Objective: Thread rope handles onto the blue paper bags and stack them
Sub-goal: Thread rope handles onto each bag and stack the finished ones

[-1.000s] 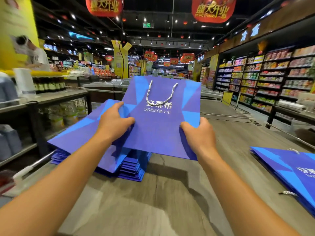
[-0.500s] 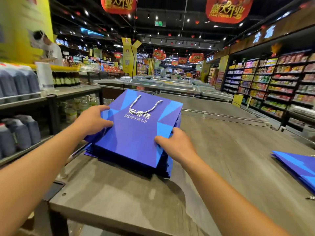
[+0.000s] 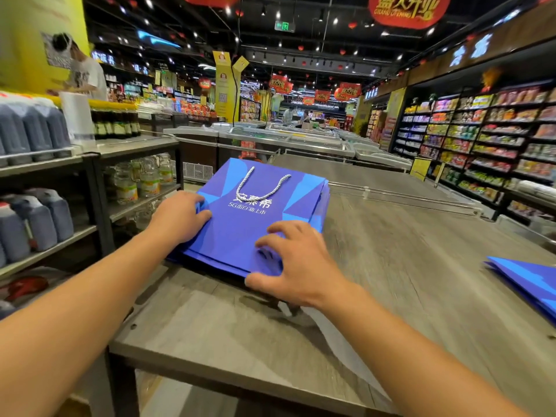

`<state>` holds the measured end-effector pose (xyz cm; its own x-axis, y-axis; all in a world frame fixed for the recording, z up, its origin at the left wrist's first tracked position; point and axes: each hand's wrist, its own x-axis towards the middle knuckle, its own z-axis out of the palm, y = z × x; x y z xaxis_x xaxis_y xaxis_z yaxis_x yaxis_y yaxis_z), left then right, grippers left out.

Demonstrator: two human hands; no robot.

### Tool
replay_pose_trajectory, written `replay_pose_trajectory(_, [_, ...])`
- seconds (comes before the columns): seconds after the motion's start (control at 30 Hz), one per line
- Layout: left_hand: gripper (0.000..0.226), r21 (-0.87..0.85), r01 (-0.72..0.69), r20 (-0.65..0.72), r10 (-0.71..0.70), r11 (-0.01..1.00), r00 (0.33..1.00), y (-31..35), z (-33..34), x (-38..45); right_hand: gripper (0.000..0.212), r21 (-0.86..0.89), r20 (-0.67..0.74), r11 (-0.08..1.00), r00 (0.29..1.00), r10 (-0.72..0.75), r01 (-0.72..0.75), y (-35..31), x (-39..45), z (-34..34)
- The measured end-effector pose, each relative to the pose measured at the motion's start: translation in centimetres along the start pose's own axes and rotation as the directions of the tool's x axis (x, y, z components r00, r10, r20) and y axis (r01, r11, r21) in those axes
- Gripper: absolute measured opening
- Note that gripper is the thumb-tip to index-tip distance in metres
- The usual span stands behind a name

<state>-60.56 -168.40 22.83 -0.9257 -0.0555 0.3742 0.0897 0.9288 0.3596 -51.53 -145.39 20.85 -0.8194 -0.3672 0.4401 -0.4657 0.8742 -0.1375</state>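
Observation:
A flat blue paper bag (image 3: 240,227) with a white rope handle (image 3: 261,186) lies on top of a stack of blue bags (image 3: 326,200) at the left of the grey table (image 3: 406,266). My left hand (image 3: 180,216) rests on the bag's left edge with its fingers laid flat. At the bag's near right corner, my right hand (image 3: 296,263) presses down with spread fingers, the thumb at the near edge. A second pile of blue bags (image 3: 529,281) lies at the table's right edge, partly cut off by the frame.
Shelves with dark bottles (image 3: 36,224) and jars (image 3: 141,182) stand left of the table. Freezer chests (image 3: 285,139) sit beyond it, and stocked shelves (image 3: 481,139) line the right aisle. A person (image 3: 85,73) stands at the far left.
The bag came down from being held up onto the stack. Both hands moved from gripping its sides to lying on top of it. The view turned left.

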Motion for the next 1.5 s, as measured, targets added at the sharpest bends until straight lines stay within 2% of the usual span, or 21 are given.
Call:
replay_pose_trajectory(0.07, [0.045, -0.012, 0.008, 0.0, -0.008, 1.0, 1.0, 0.0, -0.1, 0.1, 0.055, -0.047, 0.046, 0.997, 0.997, -0.067, 0.069, -0.2, -0.3, 0.3])
replay_pose_trajectory(0.2, [0.044, -0.113, 0.014, -0.055, -0.02, 0.993, 0.998, 0.2, -0.4, 0.4, 0.035, -0.119, 0.044, 0.991, 0.997, -0.063, 0.068, 0.1, -0.2, -0.7])
replay_pose_trajectory(0.47, [0.038, -0.113, -0.077, -0.043, 0.072, 0.991, 0.996, 1.0, 0.1, 1.2, 0.026, -0.146, 0.001, 0.989, 1.0, -0.002, 0.002, 2.0, 0.5, -1.1])
replay_pose_trajectory(0.6, [0.038, -0.031, -0.101, -0.004, 0.101, 0.994, 0.995, 0.7, 0.9, 1.3, 0.03, -0.091, 0.036, 0.996, 0.999, -0.003, 0.006, 2.2, 0.5, -0.6])
replay_pose_trajectory(0.8, [0.037, 0.001, -0.103, 0.037, 0.103, 0.995, 0.994, 0.7, 1.5, 0.7, 0.035, -0.054, 0.001, 0.999, 1.0, -0.001, 0.001, 2.1, 0.0, 0.0])
replay_pose_trajectory(0.93, [0.046, 0.094, -0.117, 0.019, 0.116, 0.989, 0.993, 1.3, 1.6, -0.3, 0.038, -0.06, -0.056, 0.998, 0.998, 0.007, -0.01, 1.9, -0.4, 0.0])
replay_pose_trajectory(1.27, [0.057, 0.07, -0.233, 0.031, 0.231, 0.97, 0.972, 4.8, 2.3, -2.8, 0.05, -0.088, -0.042, 0.994, 0.998, 0.057, -0.06, 2.3, -1.2, -0.7])
replay_pose_trajectory(1.5, [0.06, 0.035, -0.278, 0.02, 0.278, 0.96, 0.96, 8.1, 2.3, -4.6, 0.069, -0.042, -0.113, 0.991, 0.986, 0.124, -0.129, 4.1, -3.1, -2.3])
